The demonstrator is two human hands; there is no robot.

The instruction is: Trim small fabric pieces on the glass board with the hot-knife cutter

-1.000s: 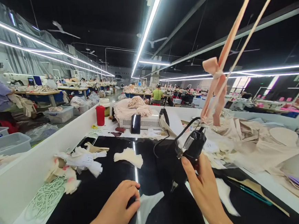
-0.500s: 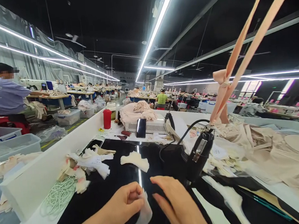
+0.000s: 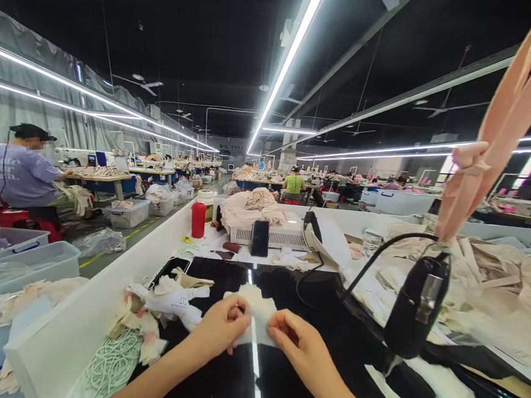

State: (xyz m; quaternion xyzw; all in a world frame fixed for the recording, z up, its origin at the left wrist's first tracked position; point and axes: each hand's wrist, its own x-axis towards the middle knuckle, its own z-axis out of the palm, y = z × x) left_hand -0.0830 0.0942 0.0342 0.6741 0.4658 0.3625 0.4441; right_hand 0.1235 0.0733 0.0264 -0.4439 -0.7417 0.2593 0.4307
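Observation:
Over a glossy black board (image 3: 207, 390), my left hand (image 3: 227, 324) is closed in a pinch on one side of a thin, translucent white piece (image 3: 262, 335). My right hand (image 3: 300, 342) pinches the opposite edge, so the piece spans the two hands. A cream fabric piece (image 3: 258, 294) lies just beyond and partly under it; where one ends and the other begins is hard to make out. To the right, a black hand-held device with a cable (image 3: 419, 309) hangs from a knotted peach fabric strap (image 3: 483, 163).
White scraps (image 3: 176, 298) and a tangle of pale green cord (image 3: 108, 361) lie left. A phone (image 3: 260, 237) leans against a white vented box (image 3: 287, 237), near a red container (image 3: 198, 219). Beige fabric (image 3: 498, 291) is heaped right. A co-worker (image 3: 24, 172) sits far left.
My right hand has closed from open onto the translucent piece, which hung from my left hand alone. Both hands moved forward to the cream piece. The hanging black device appears farther right.

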